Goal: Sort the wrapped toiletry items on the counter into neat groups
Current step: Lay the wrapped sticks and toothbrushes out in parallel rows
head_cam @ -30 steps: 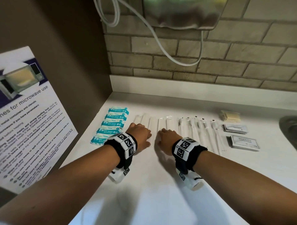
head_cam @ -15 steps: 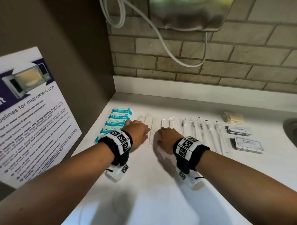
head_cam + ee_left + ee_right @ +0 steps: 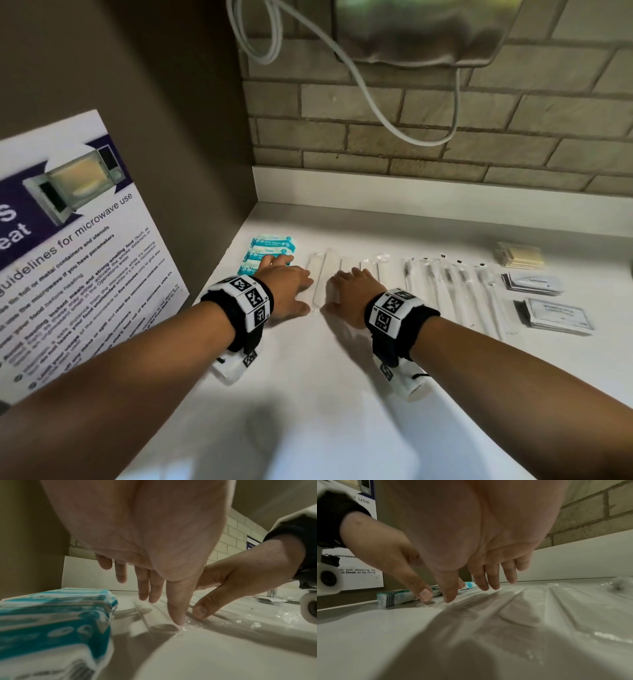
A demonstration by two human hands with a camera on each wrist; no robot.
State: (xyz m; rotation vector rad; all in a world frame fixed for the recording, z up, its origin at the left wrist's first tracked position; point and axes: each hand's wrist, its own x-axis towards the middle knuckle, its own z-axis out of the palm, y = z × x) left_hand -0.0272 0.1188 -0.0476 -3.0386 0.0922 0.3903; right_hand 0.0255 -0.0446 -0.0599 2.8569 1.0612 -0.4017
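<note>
On the white counter [image 3: 308,394], teal packets [image 3: 270,244] lie in a stack at the far left. Beside them several long clear-wrapped white items [image 3: 323,274] lie in a row. My left hand [image 3: 291,274] lies flat over the row's left side, fingers straight and reaching toward the teal packets [image 3: 51,622]; its thumb tip presses a clear wrapper [image 3: 187,625]. My right hand [image 3: 352,284] lies flat just to the right, fingers straight on the wrappers [image 3: 539,601], thumb close to the left thumb. Neither hand holds anything.
Right of the hands lie wrapped toothbrushes [image 3: 445,287], a beige packet stack [image 3: 519,255] and two piles of white sachets [image 3: 534,284] [image 3: 558,315]. A brown side wall with a microwave poster [image 3: 68,257] bounds the left. A brick wall and white upstand [image 3: 411,188] stand behind.
Both hands stay on the clear-wrapped items. The left hand's fingers have stretched out a little toward the teal packets. The head view has shifted slightly.
</note>
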